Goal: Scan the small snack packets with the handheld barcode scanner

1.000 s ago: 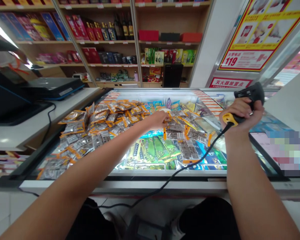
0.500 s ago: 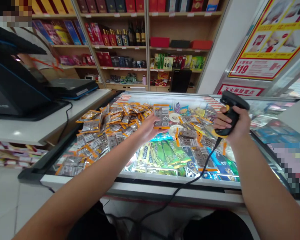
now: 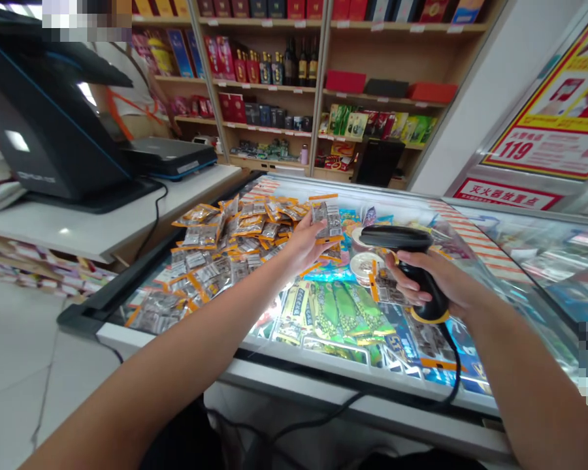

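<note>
My left hand [image 3: 304, 247] is closed on a small clear snack packet [image 3: 329, 219] with orange ends, its printed side facing right. In my right hand [image 3: 434, 281] is a black and yellow barcode scanner [image 3: 396, 237], gripped by its handle, its head aimed left toward the packet with a gap between them. The scanner's cord runs down over the front edge of the glass-topped case. A pile of similar orange-ended packets [image 3: 215, 261] lies left of my left hand. More such packets [image 3: 386, 287] lie beneath the scanner, partly hidden by my right hand.
Green snack bags [image 3: 345, 307] and round tubs [image 3: 365, 264] show in the lit glass-topped case [image 3: 294, 369]. To the left, a counter [image 3: 78, 235] carries a dark terminal [image 3: 63, 130] and a scale [image 3: 171, 156]. A person [image 3: 127, 85] stands behind it. Stocked shelves [image 3: 269, 88] line the back.
The scanner has come left and down, turning from tilted upward to level, its head now facing the packet. The packet in my left hand has tilted. The whole view has shifted left.
</note>
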Demonstrator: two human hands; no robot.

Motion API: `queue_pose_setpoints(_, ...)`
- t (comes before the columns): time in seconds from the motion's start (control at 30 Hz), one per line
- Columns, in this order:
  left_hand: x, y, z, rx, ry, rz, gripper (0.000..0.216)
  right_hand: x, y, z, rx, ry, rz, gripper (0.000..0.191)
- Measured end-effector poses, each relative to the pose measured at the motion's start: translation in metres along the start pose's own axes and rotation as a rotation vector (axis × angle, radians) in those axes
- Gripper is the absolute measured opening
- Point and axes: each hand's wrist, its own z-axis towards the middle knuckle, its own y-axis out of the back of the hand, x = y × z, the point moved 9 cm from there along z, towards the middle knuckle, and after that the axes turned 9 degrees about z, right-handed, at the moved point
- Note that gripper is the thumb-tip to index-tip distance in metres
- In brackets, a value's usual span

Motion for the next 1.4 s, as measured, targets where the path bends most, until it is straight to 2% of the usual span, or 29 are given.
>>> queue_pose_setpoints(0.2,-0.004,0.001,-0.003,-0.054,-0.011,-0.008,0.022,-0.004,-0.009,0.003,0.017,-0.003,-0.024,0.035)
queue_pose_setpoints(0.47,-0.009,-0.007,-0.009,-0.001,-0.055,-0.021,0.022,-0.006,-0.011,0.006,-0.008,0.048,-0.024,0.034)
queue_pose_setpoints(0.57,-0.015,-0.006,-0.007,0.000,-0.084,0.090,0.023,-0.004,-0.012,0.005,-0.003,0.057,-0.035,0.032)
queue_pose_setpoints(0.6,-0.024,-0.004,-0.006,-0.006,-0.134,0.206,0.025,-0.001,-0.011,0.004,-0.011,0.071,-0.026,0.030)
queue_pose_setpoints(0.67,-0.053,0.000,-0.009,-0.048,-0.337,0.595,0.033,0.008,-0.008,0.001,-0.042,0.120,0.010,0.026)
queue_pose_setpoints(0.73,-0.089,0.000,-0.021,-0.162,-0.586,1.098,0.044,0.018,0.000,-0.003,-0.091,0.167,0.072,0.022)
queue_pose_setpoints(0.77,-0.103,0.003,-0.027,-0.257,-0.658,1.330,0.048,0.023,0.005,-0.005,-0.119,0.181,0.112,0.021)
queue_pose_setpoints(0.8,-0.116,0.009,-0.031,-0.365,-0.679,1.519,0.050,0.027,0.011,-0.008,-0.146,0.193,0.154,0.020)
queue_pose_setpoints(0.87,-0.133,0.027,-0.038,-0.569,-0.617,1.767,0.048,0.036,0.021,-0.013,-0.188,0.214,0.236,0.018)
queue_pose_setpoints(0.93,-0.139,0.046,-0.038,-0.666,-0.482,1.886,0.043,0.044,0.029,-0.018,-0.220,0.244,0.298,0.016)
queue_pose_setpoints(1.0,-0.132,0.060,-0.033,-0.638,-0.350,1.937,0.040,0.051,0.037,-0.023,-0.251,0.271,0.350,0.015)
queue_pose_setpoints(1.07,-0.123,0.068,-0.027,-0.572,-0.280,1.941,0.040,0.056,0.044,-0.027,-0.279,0.290,0.404,0.013)
queue_pose_setpoints(1.23,-0.119,0.070,-0.026,-0.545,-0.285,1.892,0.046,0.060,0.068,-0.032,-0.322,0.318,0.463,0.021)
queue_pose_setpoints(1.33,-0.122,0.054,-0.033,-0.536,-0.416,1.806,0.048,0.065,0.081,-0.037,-0.311,0.364,0.499,0.022)
queue_pose_setpoints(1.4,-0.115,0.027,-0.040,-0.457,-0.581,1.709,0.047,0.069,0.089,-0.042,-0.313,0.396,0.553,0.020)
